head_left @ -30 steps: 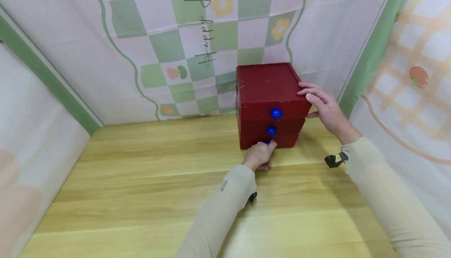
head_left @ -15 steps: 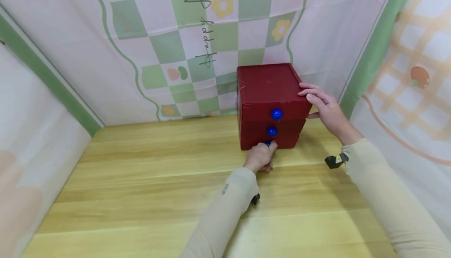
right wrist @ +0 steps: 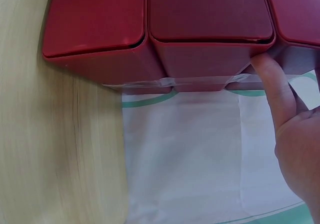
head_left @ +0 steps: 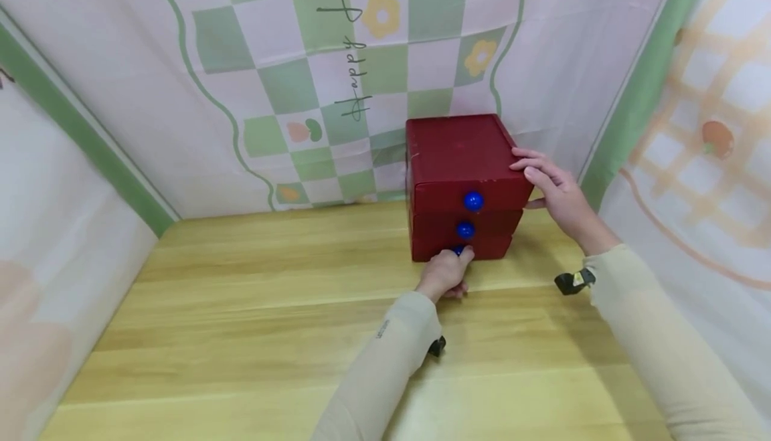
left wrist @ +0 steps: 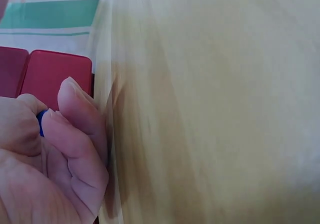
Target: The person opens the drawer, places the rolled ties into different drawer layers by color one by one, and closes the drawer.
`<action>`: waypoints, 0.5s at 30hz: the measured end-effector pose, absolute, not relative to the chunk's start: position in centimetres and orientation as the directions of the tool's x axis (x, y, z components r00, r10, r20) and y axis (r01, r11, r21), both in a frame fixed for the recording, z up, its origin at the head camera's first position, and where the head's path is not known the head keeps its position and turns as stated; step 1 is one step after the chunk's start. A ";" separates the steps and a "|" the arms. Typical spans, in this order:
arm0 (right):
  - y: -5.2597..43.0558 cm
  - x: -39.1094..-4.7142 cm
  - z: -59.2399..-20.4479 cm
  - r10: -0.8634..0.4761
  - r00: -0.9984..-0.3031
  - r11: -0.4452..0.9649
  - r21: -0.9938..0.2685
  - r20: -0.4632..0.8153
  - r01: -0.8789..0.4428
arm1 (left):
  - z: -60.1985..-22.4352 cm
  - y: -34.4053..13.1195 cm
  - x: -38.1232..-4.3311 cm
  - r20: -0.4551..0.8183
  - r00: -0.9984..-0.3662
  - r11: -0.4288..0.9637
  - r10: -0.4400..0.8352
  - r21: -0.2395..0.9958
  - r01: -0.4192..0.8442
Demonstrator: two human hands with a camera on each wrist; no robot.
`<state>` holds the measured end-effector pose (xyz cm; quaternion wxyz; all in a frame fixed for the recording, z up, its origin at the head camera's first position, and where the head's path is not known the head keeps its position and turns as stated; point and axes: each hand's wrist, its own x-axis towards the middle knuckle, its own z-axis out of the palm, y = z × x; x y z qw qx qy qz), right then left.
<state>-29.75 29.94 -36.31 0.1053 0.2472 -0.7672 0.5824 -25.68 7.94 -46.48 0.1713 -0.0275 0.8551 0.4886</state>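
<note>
A dark red three-drawer unit (head_left: 458, 150) stands on the table, its drawers flush one above another. Each drawer front has a round blue knob: the top knob (head_left: 473, 201), the middle knob (head_left: 465, 229) and the bottom knob (head_left: 458, 250). My left hand (head_left: 442, 274) pinches the bottom knob, which is mostly covered; a sliver of the blue knob (left wrist: 42, 123) shows between thumb and fingers in the left wrist view. My right hand (head_left: 563, 197) rests on the unit's upper right edge, fingers extended. In the right wrist view one finger (right wrist: 277, 86) touches its side.
The wooden table (head_left: 241, 307) extends left and in front of the unit. A patterned cloth (head_left: 337, 79) hangs behind, close to the unit's back, with more cloth at both sides. Clear tape (right wrist: 200, 81) runs across the unit's side.
The whole scene sits slightly lower in the head view. Both hands keep their places on the drawer unit, and the drawers show no visible movement.
</note>
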 end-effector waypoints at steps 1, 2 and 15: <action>30.0 -29.7 -36.3 -0.257 -0.855 0.198 -0.841 0.451 -0.503 | -46.5 8.0 -25.6 -0.318 -0.941 0.517 0.118 0.829 -0.215; 30.0 -29.7 -36.3 -0.257 -0.854 0.198 -0.840 0.452 -0.505 | -46.5 8.0 -25.6 -0.315 -0.942 0.514 0.115 0.830 -0.216; 30.1 -29.3 -34.5 -0.305 -0.870 0.359 -0.800 0.386 -0.481 | -44.8 3.8 -24.7 -0.245 -0.878 0.326 0.412 0.939 -0.109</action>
